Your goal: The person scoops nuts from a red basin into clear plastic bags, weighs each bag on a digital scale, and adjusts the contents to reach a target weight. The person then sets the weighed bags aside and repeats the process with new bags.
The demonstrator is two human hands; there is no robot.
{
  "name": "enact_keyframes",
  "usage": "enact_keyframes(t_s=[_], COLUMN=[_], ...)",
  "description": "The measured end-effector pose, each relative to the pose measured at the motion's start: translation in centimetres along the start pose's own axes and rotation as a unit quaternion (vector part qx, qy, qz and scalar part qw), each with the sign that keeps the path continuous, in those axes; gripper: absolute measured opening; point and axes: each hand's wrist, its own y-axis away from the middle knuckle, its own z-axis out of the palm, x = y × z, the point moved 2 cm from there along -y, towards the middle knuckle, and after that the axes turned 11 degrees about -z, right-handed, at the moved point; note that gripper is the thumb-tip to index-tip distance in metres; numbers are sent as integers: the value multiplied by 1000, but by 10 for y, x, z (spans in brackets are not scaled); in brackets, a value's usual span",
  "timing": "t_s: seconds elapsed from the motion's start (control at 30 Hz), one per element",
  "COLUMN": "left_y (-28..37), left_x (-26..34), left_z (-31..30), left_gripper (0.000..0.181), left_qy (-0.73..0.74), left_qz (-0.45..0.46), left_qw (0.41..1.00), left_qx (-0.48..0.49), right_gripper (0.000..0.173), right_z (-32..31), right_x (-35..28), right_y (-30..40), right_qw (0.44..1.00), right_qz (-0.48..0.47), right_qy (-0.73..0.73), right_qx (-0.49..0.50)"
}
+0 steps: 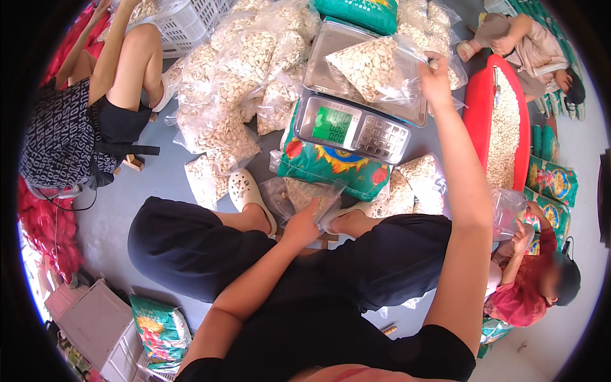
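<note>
A clear plastic bag of pale pumpkin seeds [365,62] lies tilted on the steel pan [324,47] of a digital scale. My right hand [435,81] grips the bag's loose, seedless end at the pan's right side. The scale's green display [332,124] is lit, beside its keypad [383,138]. Beneath the scale is a filled green printed sack [329,174]. Between my feet, my left hand [301,225] holds the near edge of a smaller-looking clear bag with some seeds [303,193]. Its fingertips are partly hidden.
Filled clear bags [243,62] are heaped left of the scale; more bags [420,184] lie at right. A red tub [478,100] holds loose seeds. People sit at left [62,138], upper right [539,43] and lower right [520,296]. A white crate [184,24] stands behind.
</note>
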Motion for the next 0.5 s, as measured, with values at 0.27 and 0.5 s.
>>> enact_keyframes(t_s=[0.27,0.5], left_y=[2,4], left_x=[9,13], left_z=[-4,-5], left_gripper=[75,75], left_qy=[17,8], left_qz=[-27,-24], left_qw=[999,999], left_qx=[-21,-25], right_gripper=[21,22], right_z=[-15,38], right_x=[-20,-79], right_y=[12,5], right_qw=[781,765], right_qz=[-136,-184], right_qy=[573,559], right_qx=[-209,-260])
